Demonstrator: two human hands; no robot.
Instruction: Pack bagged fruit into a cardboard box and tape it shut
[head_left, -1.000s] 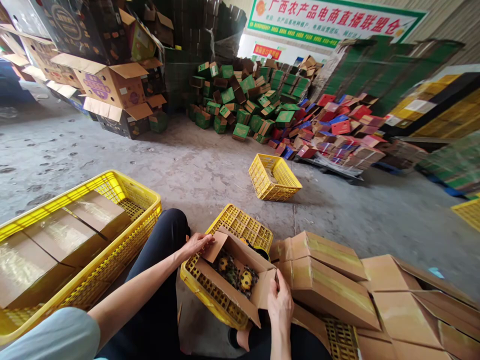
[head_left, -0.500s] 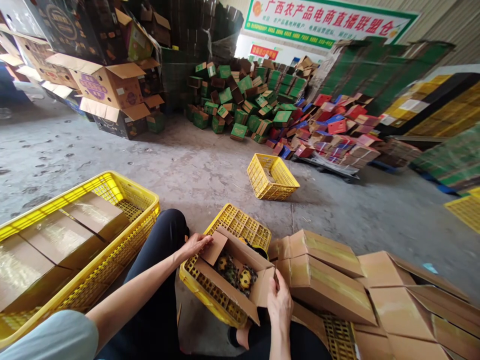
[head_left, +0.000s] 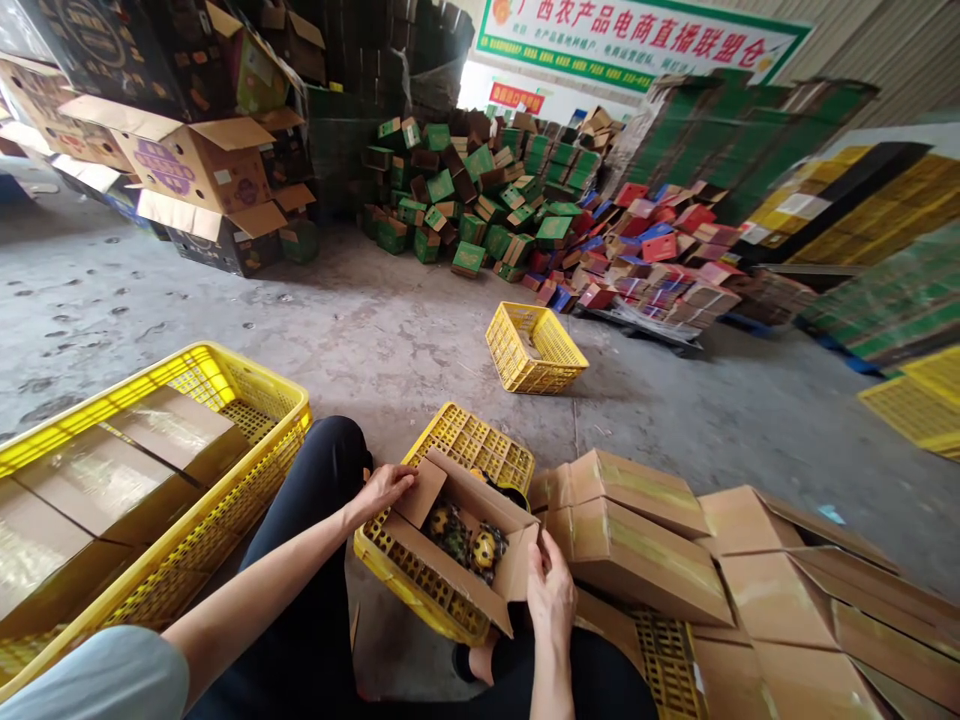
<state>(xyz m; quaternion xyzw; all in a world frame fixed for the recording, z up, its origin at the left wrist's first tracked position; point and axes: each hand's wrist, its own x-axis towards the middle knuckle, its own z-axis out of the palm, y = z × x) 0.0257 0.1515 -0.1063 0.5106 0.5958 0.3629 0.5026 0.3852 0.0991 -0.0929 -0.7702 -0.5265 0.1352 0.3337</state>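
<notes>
An open cardboard box (head_left: 433, 558) rests tilted on an overturned yellow crate (head_left: 480, 445) in front of my knees. In it lie round yellow fruit-like things (head_left: 486, 548) with dark, mottled material around them; their exact kind cannot be made out. My left hand (head_left: 386, 490) is closed at the outer edge of the box's left end flap. At the opposite end, my right hand (head_left: 551, 585) grips the right flap, thumb on the near side and some fingers hidden behind. A dark, curved object (head_left: 514, 495) partly shows behind the box.
Taped cardboard boxes (head_left: 637, 540) stand close on my right. To my left is a large yellow crate (head_left: 296, 400) holding more taped boxes (head_left: 172, 425). A smaller yellow crate (head_left: 536, 350) sits ahead on the concrete floor, before heaps of green boxes (head_left: 469, 258) and red boxes (head_left: 660, 248).
The whole view has shifted slightly, with the scene sliding left. Both hands stay at the same flaps of the box, and its contents look unchanged.
</notes>
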